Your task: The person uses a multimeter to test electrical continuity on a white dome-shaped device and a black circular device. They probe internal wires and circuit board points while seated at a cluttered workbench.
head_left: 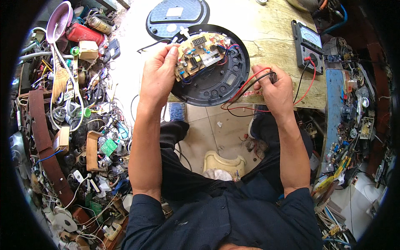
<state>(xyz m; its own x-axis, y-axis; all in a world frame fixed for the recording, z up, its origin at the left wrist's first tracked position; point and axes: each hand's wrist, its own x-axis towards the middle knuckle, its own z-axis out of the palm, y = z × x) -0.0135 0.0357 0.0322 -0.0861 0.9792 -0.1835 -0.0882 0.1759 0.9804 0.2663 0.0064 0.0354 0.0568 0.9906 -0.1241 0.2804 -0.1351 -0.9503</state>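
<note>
On the wooden worktop [271, 37], a round black housing [216, 79] lies open side up, partly over the near edge. The left hand [158, 73] is closed on a tan circuit board [198, 54], thumb on its left edge, holding it tilted above the housing; coloured wires run from the board down into the housing. The right hand [275, 87] sits just right of the housing at the worktop's near edge, its grip closed around the red and black test leads [250, 85], whose tips point left toward the housing rim. The leads loop below the worktop edge and run up to a dark meter [308, 46] with a pale dial, lying on the worktop well to the right of the board. Behind the housing lies a second round black cover [177, 16] with a white label. To the person's left, the floor holds a heap of scrap parts [79, 125]: wires, small boards, cans and a broom. To the right, a blue shelf edge [335, 108] carries small parts and tools. A pale plastic stool [223, 162] shows between the knees.
</note>
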